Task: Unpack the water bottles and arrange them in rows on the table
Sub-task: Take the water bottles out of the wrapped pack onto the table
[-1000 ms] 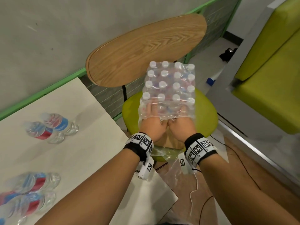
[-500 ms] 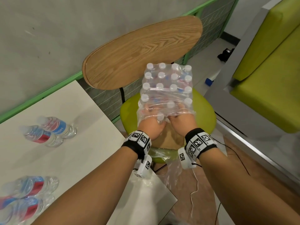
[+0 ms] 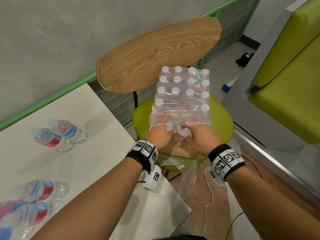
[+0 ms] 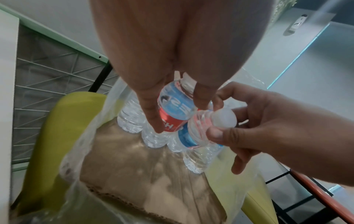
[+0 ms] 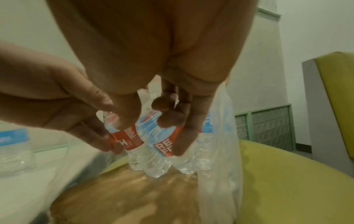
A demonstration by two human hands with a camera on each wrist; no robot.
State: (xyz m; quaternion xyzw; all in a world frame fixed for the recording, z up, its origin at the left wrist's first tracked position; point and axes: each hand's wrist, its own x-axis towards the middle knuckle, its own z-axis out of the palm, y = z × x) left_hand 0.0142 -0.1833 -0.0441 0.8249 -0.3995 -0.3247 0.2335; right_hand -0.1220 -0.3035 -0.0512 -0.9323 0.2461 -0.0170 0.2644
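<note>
The shrink-wrapped pack of water bottles point(image 3: 181, 96) stood on a cardboard sheet point(image 3: 174, 148) on the green chair seat point(image 3: 223, 122), its far side close against the wooden backrest point(image 3: 155, 54) and its near end torn open toward the person. Both hands reached into that opening. The left hand point(image 3: 160, 135) had thumb and fingers curled round the red-and-blue label of one bottle point(image 4: 173, 109) at the open edge of the pack. The right hand point(image 3: 199, 139) gripped a second bottle point(image 5: 159, 136) by its shoulder and label, fingers wrapped round it, the white cap point(image 3: 185, 132) tipped toward the person. Loose plastic wrap point(image 3: 187, 172) hung over the front edge of the seat and trailed toward the floor. The white table point(image 3: 83, 118) lay to the person's left, its corner just beside the chair seat with only a narrow gap between. Two bottles point(image 3: 60, 134) stood together near the table's far edge; further bottles point(image 3: 34, 196), blurred, stood near its nearer left edge. A broad bare stretch of tabletop separated the two groups. To the right, a grey-framed green bench point(image 3: 285, 84) stood across a strip of floor from the chair.
</note>
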